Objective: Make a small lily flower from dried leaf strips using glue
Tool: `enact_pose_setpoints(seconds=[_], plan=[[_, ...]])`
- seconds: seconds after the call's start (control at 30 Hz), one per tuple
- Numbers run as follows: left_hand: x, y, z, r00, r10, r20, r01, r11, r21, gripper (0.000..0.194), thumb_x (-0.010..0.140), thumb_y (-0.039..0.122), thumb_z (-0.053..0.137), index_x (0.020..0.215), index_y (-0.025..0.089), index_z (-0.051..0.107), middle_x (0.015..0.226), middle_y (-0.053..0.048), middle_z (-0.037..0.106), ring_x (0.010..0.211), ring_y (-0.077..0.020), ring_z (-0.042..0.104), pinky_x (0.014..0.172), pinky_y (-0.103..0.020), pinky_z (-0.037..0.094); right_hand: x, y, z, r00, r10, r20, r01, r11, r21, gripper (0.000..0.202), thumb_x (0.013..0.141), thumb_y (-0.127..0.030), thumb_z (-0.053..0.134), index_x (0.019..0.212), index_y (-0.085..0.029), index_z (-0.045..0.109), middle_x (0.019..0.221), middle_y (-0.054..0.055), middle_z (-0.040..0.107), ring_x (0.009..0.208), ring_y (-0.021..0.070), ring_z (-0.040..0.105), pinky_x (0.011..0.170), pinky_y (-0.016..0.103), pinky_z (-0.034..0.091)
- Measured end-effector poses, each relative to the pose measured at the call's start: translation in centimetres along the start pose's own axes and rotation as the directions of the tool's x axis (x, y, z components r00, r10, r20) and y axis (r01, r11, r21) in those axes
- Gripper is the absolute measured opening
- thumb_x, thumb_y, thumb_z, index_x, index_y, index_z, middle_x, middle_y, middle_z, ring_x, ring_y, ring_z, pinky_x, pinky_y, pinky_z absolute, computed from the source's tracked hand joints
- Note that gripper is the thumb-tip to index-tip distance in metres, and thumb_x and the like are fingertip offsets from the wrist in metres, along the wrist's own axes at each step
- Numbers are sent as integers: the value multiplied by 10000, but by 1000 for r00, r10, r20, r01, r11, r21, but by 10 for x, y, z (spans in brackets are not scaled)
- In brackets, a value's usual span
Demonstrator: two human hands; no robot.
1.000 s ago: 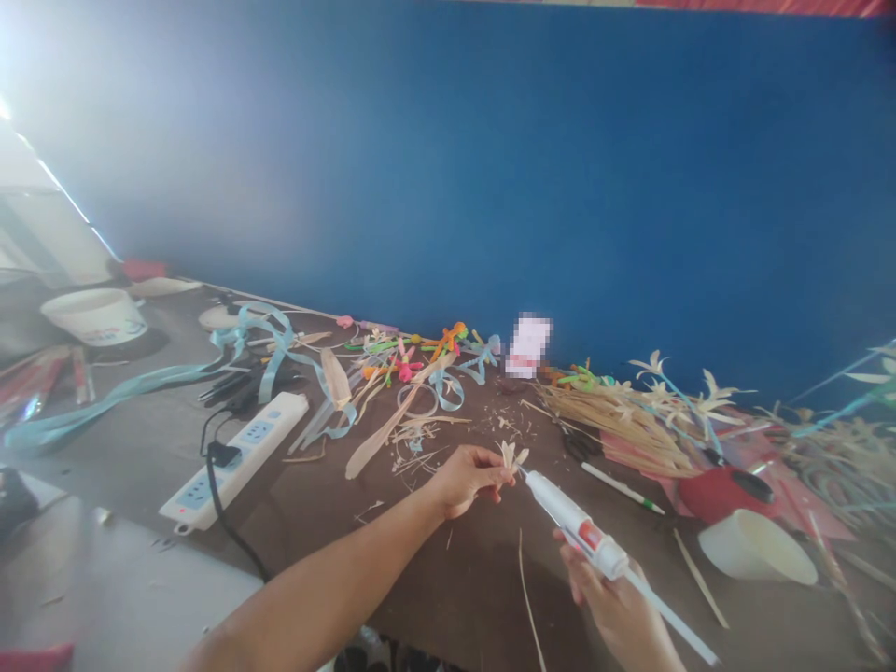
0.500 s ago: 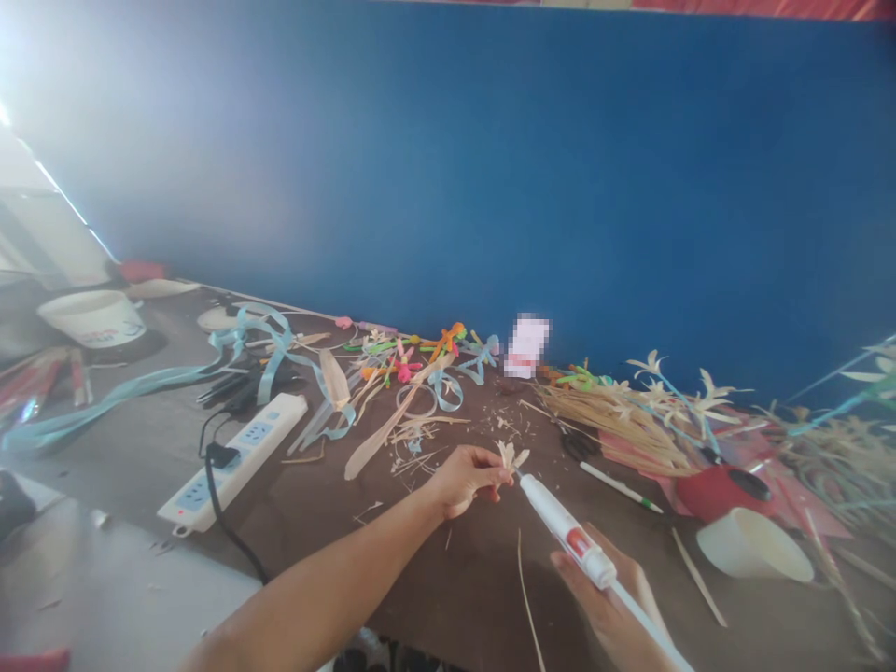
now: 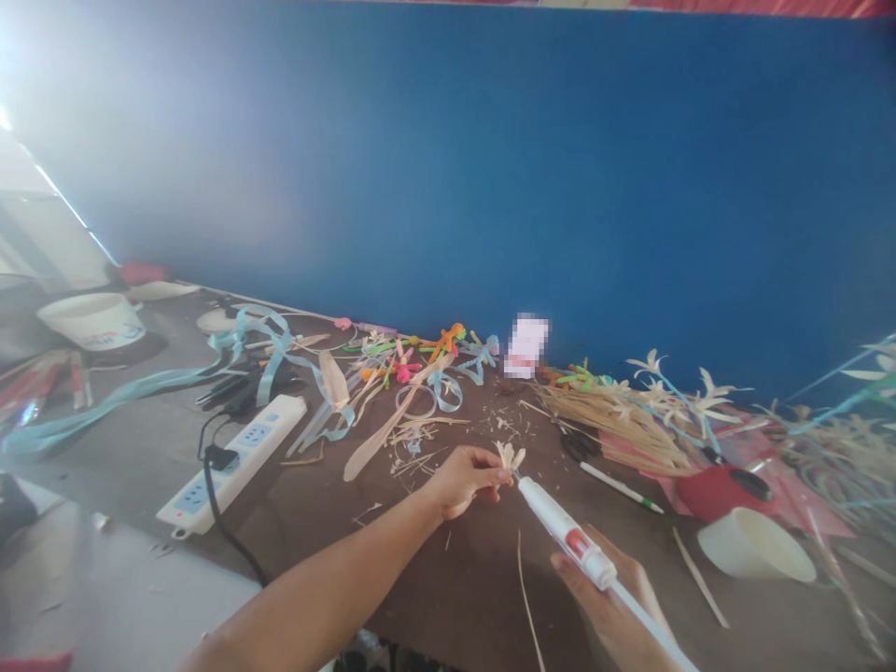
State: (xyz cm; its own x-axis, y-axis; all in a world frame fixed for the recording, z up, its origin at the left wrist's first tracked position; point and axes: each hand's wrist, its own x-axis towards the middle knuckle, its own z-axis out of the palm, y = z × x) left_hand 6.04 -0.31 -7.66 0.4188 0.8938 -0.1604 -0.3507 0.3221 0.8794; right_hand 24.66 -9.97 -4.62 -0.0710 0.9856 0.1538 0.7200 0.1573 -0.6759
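My left hand [image 3: 468, 483] pinches a small pale flower [image 3: 511, 455] made of thin petals, near the middle of the brown table. My right hand [image 3: 616, 593] is wrapped round a white pen-like tool [image 3: 560, 527] with a red part on its side and a white cord or tube at its rear. The tool's thin metal tip meets the base of the flower beside my left fingertips. Fine pale scraps [image 3: 505, 422] lie on the table just beyond the flower.
A white power strip [image 3: 234, 465] with a black plug lies left, near light blue ribbon [image 3: 150, 381]. Dried strips [image 3: 616, 420], a white pen [image 3: 622, 487], dark scissors [image 3: 578, 442] and a cream cup [image 3: 756, 546] are right. A blue panel [image 3: 448, 168] stands behind.
The flower has turned slightly between my left fingers, and the tool's tip has shifted a little to the left. Both hands otherwise stay almost in place.
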Motion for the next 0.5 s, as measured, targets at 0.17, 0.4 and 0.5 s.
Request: enact_pose_setpoints(seconds=[0.17, 0.4, 0.5], plan=[[0, 1, 0, 1000, -12, -8, 12, 1000, 8, 288, 505, 323, 730, 622, 85, 619, 600, -43, 618, 418, -66, 473, 430, -206, 386, 1, -1, -2, 1000, -13, 4, 13, 1000, -1, 295, 720, -476, 477, 613, -201, 483, 495, -33, 479, 435, 111, 446, 408, 184, 361], [1, 0, -1, 1000, 5, 12, -5, 1000, -6, 248, 530, 294, 720, 607, 83, 613, 583, -36, 611, 411, -61, 470, 425, -200, 382, 0, -11, -4, 999, -23, -25, 23, 1000, 1, 325, 719, -488, 474, 583, -194, 470, 475, -36, 466, 417, 98, 422, 395, 178, 335], [0, 0, 0, 1000, 9, 1, -9, 1000, -7, 258, 520, 302, 725, 603, 84, 613, 581, -38, 611, 432, -67, 478, 433, -201, 387, 0, -13, -2, 996, -12, -84, 15, 999, 36, 344, 708, -508, 471, 571, -192, 474, 460, -36, 447, 406, 98, 408, 388, 185, 325]])
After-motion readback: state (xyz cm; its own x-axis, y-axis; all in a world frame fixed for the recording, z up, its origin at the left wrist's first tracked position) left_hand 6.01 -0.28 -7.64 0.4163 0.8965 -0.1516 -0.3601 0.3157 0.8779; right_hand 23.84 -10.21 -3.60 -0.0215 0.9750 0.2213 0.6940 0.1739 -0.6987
